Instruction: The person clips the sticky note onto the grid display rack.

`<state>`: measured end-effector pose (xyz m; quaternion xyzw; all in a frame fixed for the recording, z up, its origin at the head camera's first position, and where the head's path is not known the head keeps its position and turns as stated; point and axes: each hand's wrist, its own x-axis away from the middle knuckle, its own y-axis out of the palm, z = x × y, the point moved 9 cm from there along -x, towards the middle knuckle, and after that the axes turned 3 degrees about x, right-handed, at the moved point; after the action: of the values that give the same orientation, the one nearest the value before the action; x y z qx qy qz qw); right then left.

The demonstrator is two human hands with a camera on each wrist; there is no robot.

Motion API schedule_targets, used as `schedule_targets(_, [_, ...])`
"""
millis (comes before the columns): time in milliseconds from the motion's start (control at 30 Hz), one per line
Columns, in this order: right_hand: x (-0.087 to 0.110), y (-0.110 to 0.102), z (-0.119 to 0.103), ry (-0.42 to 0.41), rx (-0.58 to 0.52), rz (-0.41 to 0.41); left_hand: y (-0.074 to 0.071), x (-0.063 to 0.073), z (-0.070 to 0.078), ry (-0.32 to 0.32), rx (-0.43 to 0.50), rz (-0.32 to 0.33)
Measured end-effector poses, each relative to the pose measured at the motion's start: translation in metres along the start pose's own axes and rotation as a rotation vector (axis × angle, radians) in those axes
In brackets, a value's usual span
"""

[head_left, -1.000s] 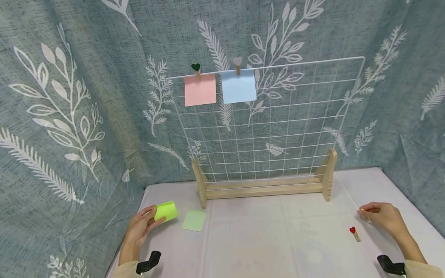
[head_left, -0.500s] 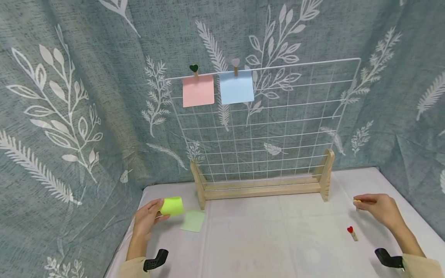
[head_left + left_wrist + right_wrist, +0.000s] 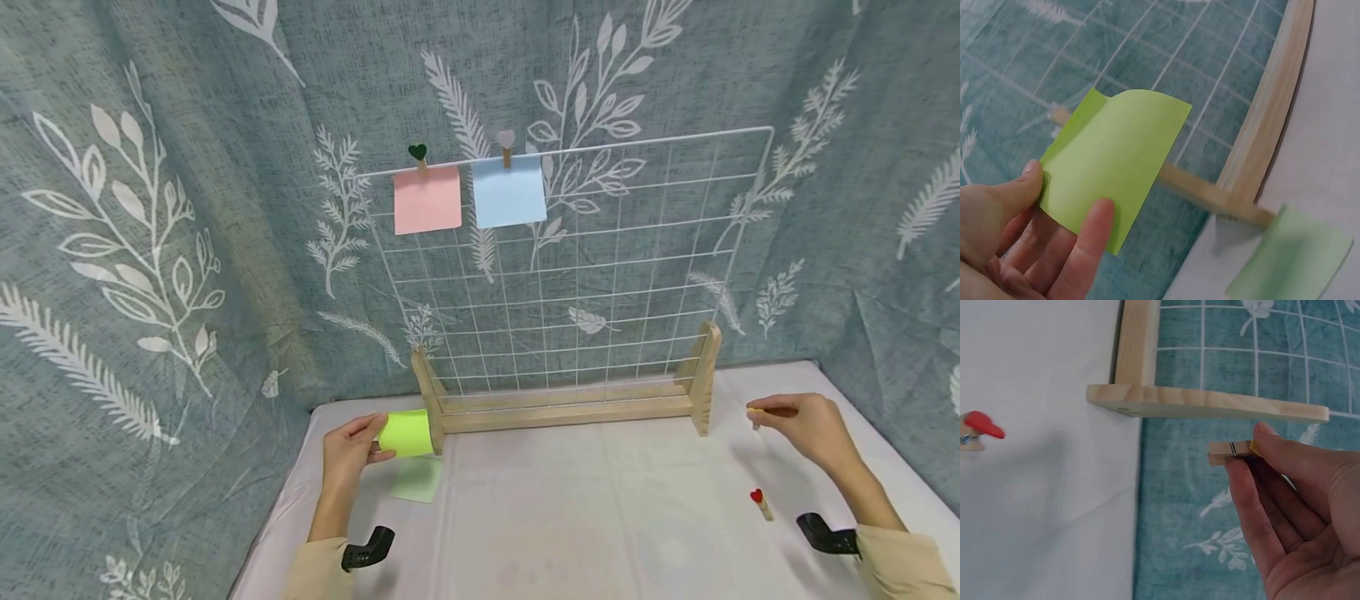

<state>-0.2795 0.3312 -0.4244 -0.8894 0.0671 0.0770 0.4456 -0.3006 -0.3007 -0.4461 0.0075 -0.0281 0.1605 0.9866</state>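
Note:
My left hand [image 3: 351, 454] holds a bright yellow-green sticky note [image 3: 1113, 162] between thumb and fingers, the paper slightly curved. In the head view that note overlaps the left foot of the grid stand. Below it a pale green sticky note [image 3: 416, 479] lies on the table. Off to the right, my right hand [image 3: 806, 425] pinches a small wooden clothespin [image 3: 1229, 452] with a yellow piece at its end, held above the table. A second clothespin with a red heart [image 3: 757, 497] lies on the cloth near that hand.
A white wire grid [image 3: 600, 275] stands upright in a wooden base [image 3: 570, 415] at the back. Along its top left, heart clothespins hold a pink note [image 3: 427, 202] and a blue note [image 3: 509, 193]. A leaf-patterned curtain [image 3: 247, 250] hangs behind and at both sides.
My left hand has carried the yellow-green note right and up toward the stand. My right hand has lifted the yellow-ended clothespin and moved it slightly left and away from me.

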Motion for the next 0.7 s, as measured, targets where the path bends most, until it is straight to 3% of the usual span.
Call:
schedule_targets(367, [-0.014,-0.018,-0.029,-0.015,-0.013,0.075,0.032,0.003,0.016,0.072,-0.003,0.011])
schedule_targets(700, [-0.021,-0.023,-0.052,-0.044,-0.036,0.084,0.058,0.006,0.024,0.085,-0.008,-0.067])
